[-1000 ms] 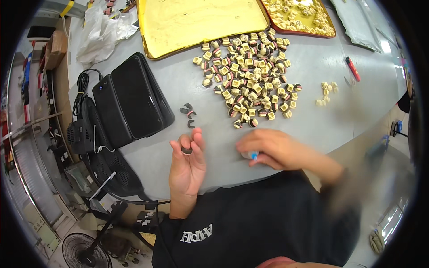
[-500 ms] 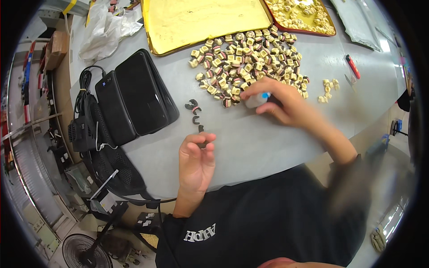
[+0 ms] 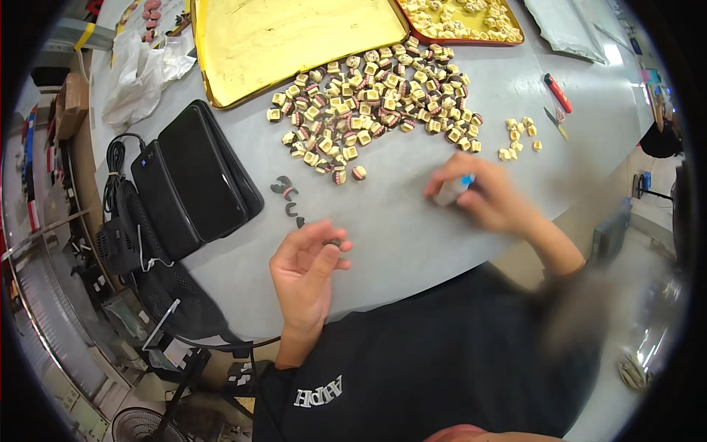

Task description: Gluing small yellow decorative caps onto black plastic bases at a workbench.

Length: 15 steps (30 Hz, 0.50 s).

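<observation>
My left hand (image 3: 305, 274) is raised over the near part of the table, its fingertips pinched on a small dark piece (image 3: 335, 242). Just beyond it lie several dark curved pieces (image 3: 292, 210), one with a pink part. My right hand (image 3: 490, 197) is curled round a small translucent bottle (image 3: 448, 194) with a blue tip. Between that hand and the yellow tray spreads a large pile of small cream, pink and dark pieces (image 3: 375, 96). Motion smears the right fingertips slightly.
A yellow-lined tray (image 3: 294, 44) and a red-rimmed tray (image 3: 471, 41) of cream pieces stand at the back. On the right lie a red-handled cutter (image 3: 558, 93) and loose cream pieces (image 3: 519, 136). A black folding device (image 3: 195, 173) and a white plastic bag (image 3: 143, 81) are on the left.
My right hand has drawn back from the pile toward me with the bottle in it. My left hand has turned slightly, still pinching the dark piece. The whole view has shifted.
</observation>
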Each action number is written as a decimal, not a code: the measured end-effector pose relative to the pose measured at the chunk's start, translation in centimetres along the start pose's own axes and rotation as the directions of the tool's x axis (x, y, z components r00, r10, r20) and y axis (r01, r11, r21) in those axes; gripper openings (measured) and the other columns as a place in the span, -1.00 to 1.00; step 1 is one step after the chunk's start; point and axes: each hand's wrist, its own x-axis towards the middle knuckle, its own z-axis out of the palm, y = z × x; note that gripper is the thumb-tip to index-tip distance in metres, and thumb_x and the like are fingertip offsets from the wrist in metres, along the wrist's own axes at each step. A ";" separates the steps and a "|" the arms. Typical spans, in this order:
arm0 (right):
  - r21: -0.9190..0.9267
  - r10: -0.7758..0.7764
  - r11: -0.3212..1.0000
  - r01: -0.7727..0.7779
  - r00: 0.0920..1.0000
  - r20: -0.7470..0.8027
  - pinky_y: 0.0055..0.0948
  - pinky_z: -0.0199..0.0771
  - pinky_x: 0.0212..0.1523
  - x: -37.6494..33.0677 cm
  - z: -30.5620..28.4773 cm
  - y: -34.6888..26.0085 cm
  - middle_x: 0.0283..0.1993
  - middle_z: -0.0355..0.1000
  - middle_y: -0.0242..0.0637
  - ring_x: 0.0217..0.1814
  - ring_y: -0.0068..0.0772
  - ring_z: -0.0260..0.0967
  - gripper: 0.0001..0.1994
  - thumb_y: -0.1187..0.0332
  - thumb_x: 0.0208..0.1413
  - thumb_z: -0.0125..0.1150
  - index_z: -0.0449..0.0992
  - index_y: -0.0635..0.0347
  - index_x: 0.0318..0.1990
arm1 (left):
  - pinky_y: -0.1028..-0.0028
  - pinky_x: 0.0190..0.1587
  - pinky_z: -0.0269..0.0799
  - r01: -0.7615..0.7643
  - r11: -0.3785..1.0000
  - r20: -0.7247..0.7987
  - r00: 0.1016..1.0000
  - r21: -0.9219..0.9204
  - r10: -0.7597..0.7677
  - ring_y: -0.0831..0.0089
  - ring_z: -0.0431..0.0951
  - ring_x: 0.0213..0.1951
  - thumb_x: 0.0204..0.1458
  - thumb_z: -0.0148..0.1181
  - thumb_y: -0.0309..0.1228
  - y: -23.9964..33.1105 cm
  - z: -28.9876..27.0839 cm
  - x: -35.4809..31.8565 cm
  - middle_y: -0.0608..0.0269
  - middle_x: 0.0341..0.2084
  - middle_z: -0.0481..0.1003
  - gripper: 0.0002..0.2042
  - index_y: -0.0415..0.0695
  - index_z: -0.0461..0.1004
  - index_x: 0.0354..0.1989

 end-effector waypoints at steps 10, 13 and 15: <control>-0.088 -0.136 0.988 0.126 0.984 -0.114 -0.36 0.26 -0.10 2.0 -0.6 0.4 -0.29 0.40 -0.17 -0.22 -0.30 0.35 -0.61 0.09 0.16 -0.11 0.30 0.19 -0.03 | 0.50 -0.20 0.43 -0.144 0.978 -0.016 0.989 0.151 0.148 0.39 0.49 -0.26 -0.01 0.13 -0.52 -1.3 0.6 0.1 0.03 -0.23 0.44 -0.78 -0.29 0.46 -0.17; -0.086 -0.220 0.974 0.210 0.967 -0.130 -0.34 0.26 -0.10 1.8 -1.1 -0.1 -0.28 0.40 -0.14 -0.20 -0.28 0.35 -0.61 0.10 0.15 -0.08 0.27 0.18 -0.01 | 0.50 -0.18 0.43 -0.119 0.984 -0.045 0.991 0.136 0.126 0.37 0.48 -0.26 -0.01 0.13 -0.50 -1.1 0.9 0.3 0.01 -0.21 0.43 -0.77 -0.30 0.46 -0.17; -0.096 -0.293 0.956 0.279 0.937 -0.190 -0.31 0.27 -0.10 1.6 -1.7 -0.6 -0.27 0.40 -0.12 -0.18 -0.25 0.36 -0.61 0.10 0.13 -0.05 0.25 0.16 0.00 | 0.49 -0.18 0.43 -0.104 0.987 -0.019 0.994 0.125 0.108 0.36 0.48 -0.26 -0.01 0.13 -0.50 -1.0 1.0 0.4 -0.01 -0.20 0.43 -0.77 -0.29 0.46 -0.17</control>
